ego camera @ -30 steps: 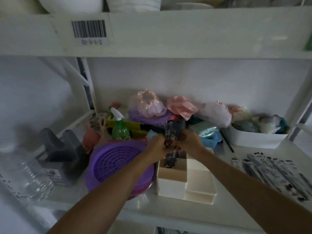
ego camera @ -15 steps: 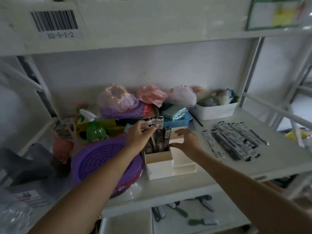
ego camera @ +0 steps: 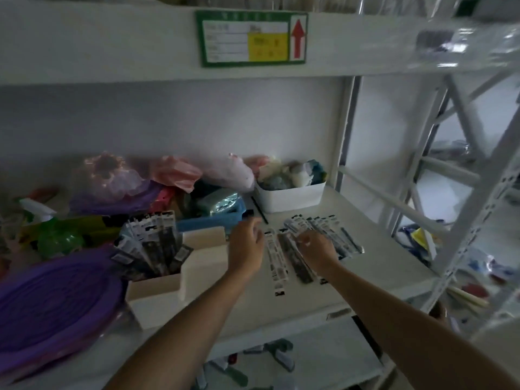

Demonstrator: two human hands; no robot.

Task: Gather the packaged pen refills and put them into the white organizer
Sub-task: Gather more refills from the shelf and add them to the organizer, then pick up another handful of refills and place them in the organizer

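The white organizer (ego camera: 157,291) stands on the shelf, left of centre, with several packaged pen refills (ego camera: 153,243) upright in its front left compartment. More packaged refills (ego camera: 323,232) lie spread flat on the shelf to the right. My left hand (ego camera: 246,246) hovers between the organizer and the flat refills, fingers apart and holding nothing. My right hand (ego camera: 316,249) rests palm down on the spread refills, fingers curled over them; a grip on any packet cannot be made out.
A purple basket (ego camera: 50,302) sits at the left by a green spray bottle (ego camera: 56,235). Behind stand a blue tray (ego camera: 213,218), a white bin (ego camera: 289,197) of bagged items and plastic-wrapped bundles. A white shelf upright (ego camera: 346,142) rises at the right.
Both hands left the organizer and moved right to the flat refills. The refills held earlier now stand in the organizer. The view has swung right.
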